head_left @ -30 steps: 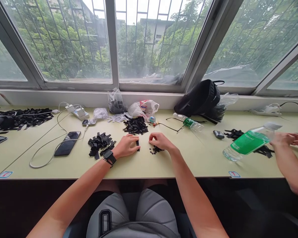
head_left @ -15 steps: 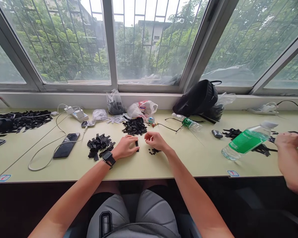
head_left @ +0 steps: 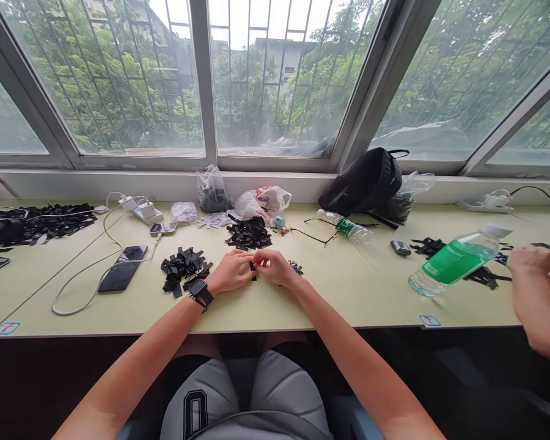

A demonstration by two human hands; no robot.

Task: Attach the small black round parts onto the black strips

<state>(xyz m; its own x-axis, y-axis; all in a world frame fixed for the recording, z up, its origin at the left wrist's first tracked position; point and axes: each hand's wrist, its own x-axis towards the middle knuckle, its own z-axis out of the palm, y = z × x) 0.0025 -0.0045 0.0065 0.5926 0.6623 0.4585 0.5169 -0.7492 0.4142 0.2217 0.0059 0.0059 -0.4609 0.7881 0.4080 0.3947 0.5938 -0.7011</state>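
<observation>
My left hand, a dark watch on its wrist, holds a short black strip against the table between fingers and thumb. My right hand is pinched over the upper part of that strip, its fingertips close to my left fingers. Whatever it pinches is too small to make out. Just right of it lie several small black rings, partly covered by the hand. One pile of black strips lies beyond my hands, and another heap of black pieces is left of my left hand.
A phone and white cable lie at the left. Plastic bags, glasses and a lying bottle are at the back. A tilted bottle with a green label is at the right, near another person's hands.
My right hand has moved left from beside the rings to the black strip, its fingers now meeting it. My left hand has stayed in place with the strip.
</observation>
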